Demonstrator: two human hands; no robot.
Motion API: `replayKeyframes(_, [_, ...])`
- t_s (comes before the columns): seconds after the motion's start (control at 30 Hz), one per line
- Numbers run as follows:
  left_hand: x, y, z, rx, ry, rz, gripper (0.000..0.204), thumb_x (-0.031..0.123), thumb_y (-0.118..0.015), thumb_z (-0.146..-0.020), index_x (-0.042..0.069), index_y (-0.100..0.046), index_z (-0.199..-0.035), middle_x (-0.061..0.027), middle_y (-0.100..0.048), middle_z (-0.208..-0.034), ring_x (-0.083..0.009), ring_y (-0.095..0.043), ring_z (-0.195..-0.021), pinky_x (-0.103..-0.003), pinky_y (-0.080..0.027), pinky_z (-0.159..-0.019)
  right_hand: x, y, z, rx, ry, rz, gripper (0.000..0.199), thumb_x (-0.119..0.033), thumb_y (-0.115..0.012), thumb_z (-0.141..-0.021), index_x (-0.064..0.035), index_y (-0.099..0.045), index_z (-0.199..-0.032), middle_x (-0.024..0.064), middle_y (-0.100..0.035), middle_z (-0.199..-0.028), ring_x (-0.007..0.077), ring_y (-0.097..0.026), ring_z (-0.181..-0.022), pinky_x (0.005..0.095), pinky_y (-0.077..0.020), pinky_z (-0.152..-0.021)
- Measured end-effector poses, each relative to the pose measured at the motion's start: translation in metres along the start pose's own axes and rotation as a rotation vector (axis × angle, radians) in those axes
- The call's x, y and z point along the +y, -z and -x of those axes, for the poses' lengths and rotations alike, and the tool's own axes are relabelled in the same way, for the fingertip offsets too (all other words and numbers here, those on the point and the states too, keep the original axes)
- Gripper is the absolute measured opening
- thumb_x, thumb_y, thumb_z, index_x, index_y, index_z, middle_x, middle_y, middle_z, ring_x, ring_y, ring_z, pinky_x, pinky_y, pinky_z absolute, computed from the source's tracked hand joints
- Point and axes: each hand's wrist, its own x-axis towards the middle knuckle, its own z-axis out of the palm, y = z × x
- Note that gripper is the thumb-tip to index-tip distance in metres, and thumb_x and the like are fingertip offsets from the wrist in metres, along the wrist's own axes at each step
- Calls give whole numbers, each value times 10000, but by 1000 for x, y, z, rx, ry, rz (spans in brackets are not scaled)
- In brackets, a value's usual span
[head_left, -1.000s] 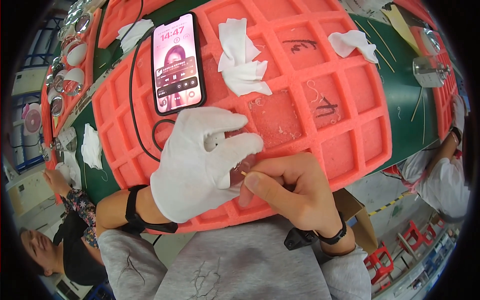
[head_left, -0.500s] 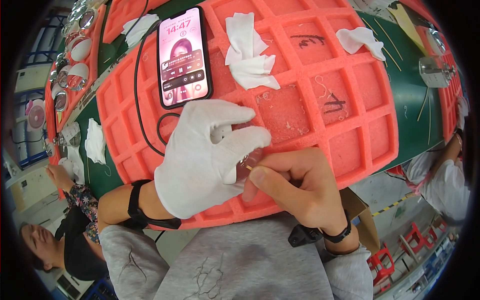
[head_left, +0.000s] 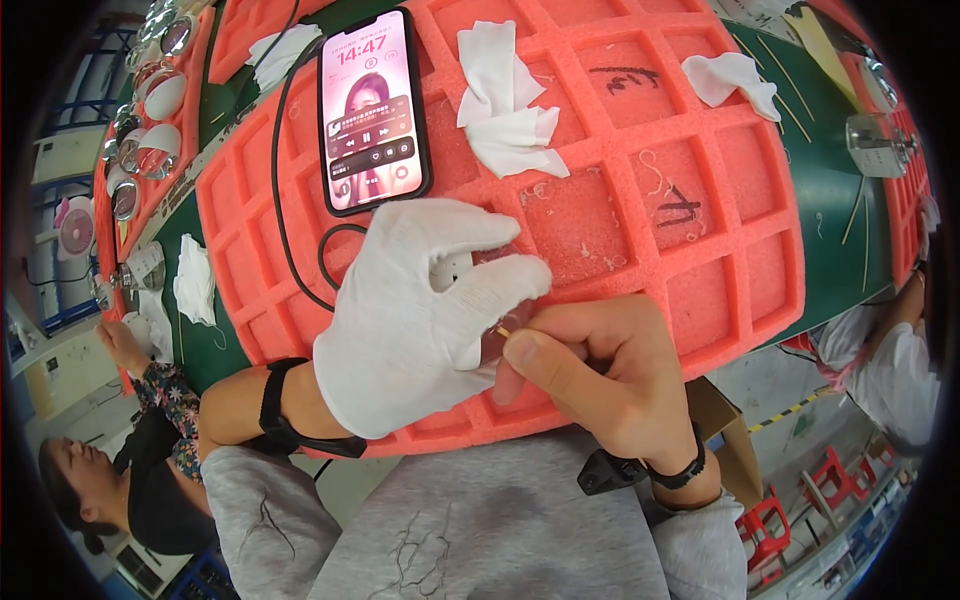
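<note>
My left hand (head_left: 400, 310), in a white glove, is closed around a clear piece with a white part (head_left: 453, 268) showing between thumb and fingers; most of it is hidden by the glove. Bare, my right hand (head_left: 615, 375) pinches a thin wooden stick (head_left: 503, 332) between thumb and forefinger. The stick's tip is at the clear piece's near right side; whether it touches cannot be made out. Both hands are over the near part of a red foam tray (head_left: 700, 300) with square pockets.
A lit phone (head_left: 372, 120) with a black cable (head_left: 276, 200) lies on the tray, beside crumpled white cloths (head_left: 505, 100). Wooden sticks (head_left: 778, 75) and a clear jar-like piece (head_left: 875, 145) are at right. More clear-and-white pieces (head_left: 158, 150) fill a far-left tray. A co-worker (head_left: 150, 480) sits at left.
Both hands keep their hold and stay nearly in place. The whole view has shifted slightly, and the co-worker at left has turned the head.
</note>
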Motion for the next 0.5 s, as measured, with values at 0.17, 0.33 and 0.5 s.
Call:
replayKeyframes(0.17, [0, 1, 1, -12, 23, 38, 589, 204, -900, -597, 134, -678, -1138, -128, -525, -1207, -328, -559, -1106, -409, -505, -885, 2, 1, 1, -8, 44, -5, 263, -117, -571, -999, 44, -713, -848, -66, -486, -549, -1, -323, -489, 217, -213, -472])
replayKeyframes(0.33, [1, 0, 0, -32, 6, -17, 582, 181, -896, -601, 131, -678, -1139, -131, -519, -1214, -326, -560, -1108, -404, -509, -877, 5, 3, 2, -23, 42, 6, 264, -120, -566, -1002, 41, -711, -850, -67, -480, -550, 0, -327, -496, 217, -217, -477])
replayKeyframes(0.5, [1, 3, 1, -29, 50, 69, 582, 162, -895, -598, 130, -679, -1137, -136, -514, -1219, -323, -560, -1108, -404, -510, -879, -2, 1, 1, -9, -37, -19, 268, -120, -561, -1003, 37, -711, -847, -65, -486, -554, -1, -334, -501, 218, -225, -480])
